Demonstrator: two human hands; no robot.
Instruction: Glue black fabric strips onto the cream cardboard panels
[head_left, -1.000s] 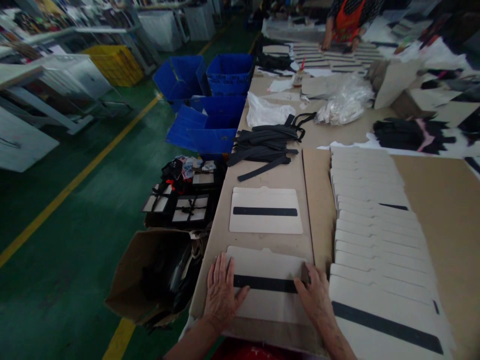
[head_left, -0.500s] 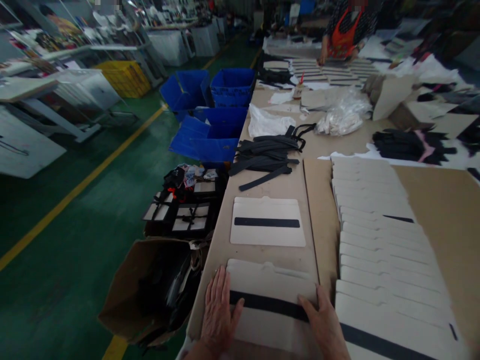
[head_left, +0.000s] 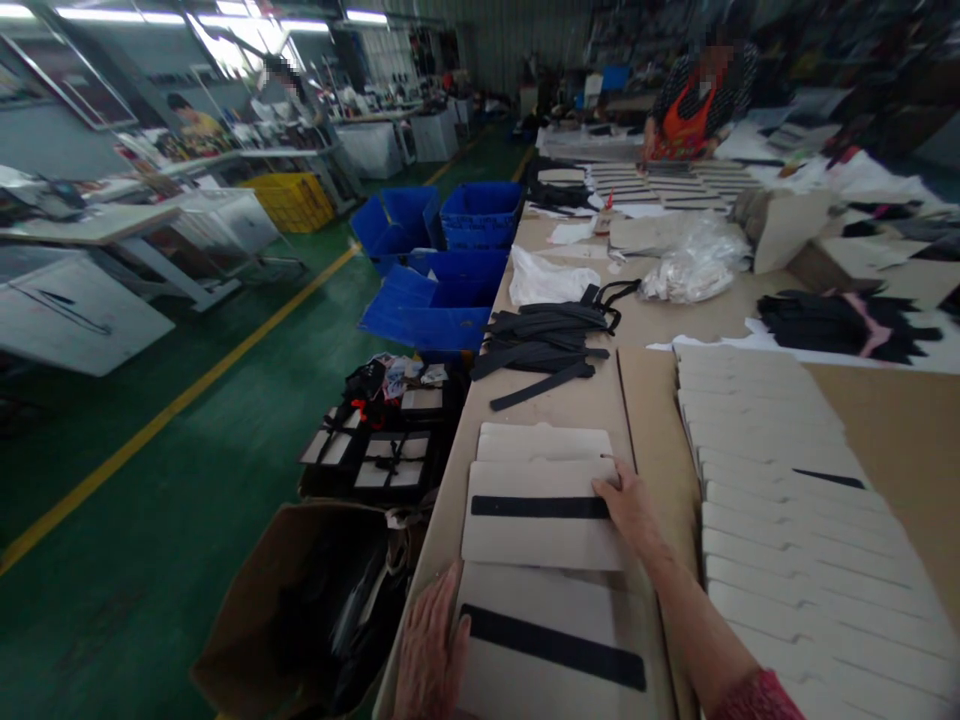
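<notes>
My left hand [head_left: 431, 645] lies flat with straight fingers along the left edge of the nearest beige panel [head_left: 525, 690], its thumb by the left end of a black strip [head_left: 551, 648] lying slanted across it. Farther up the table, my right hand [head_left: 628, 505] grips the right edge of another beige panel [head_left: 544, 540] between thumb and fingers. A black strip [head_left: 536, 507] crosses that panel. It overlaps a beige panel behind [head_left: 546, 440], of which only the far part shows.
On the right, a row of overlapping beige panels [head_left: 780, 520] runs along the table. Black strips [head_left: 547, 335] lie ahead in a pile, near a clear plastic bag [head_left: 697, 260]. Blue bins [head_left: 442, 320] and an open carton [head_left: 247, 600] stand left. A person in an orange apron [head_left: 682, 125] works beyond.
My right hand has moved forward with a panel, which now overlaps the farther one. Another panel with a black strip is uncovered nearest me. My left hand stays near the left edge. The view has tilted up.
</notes>
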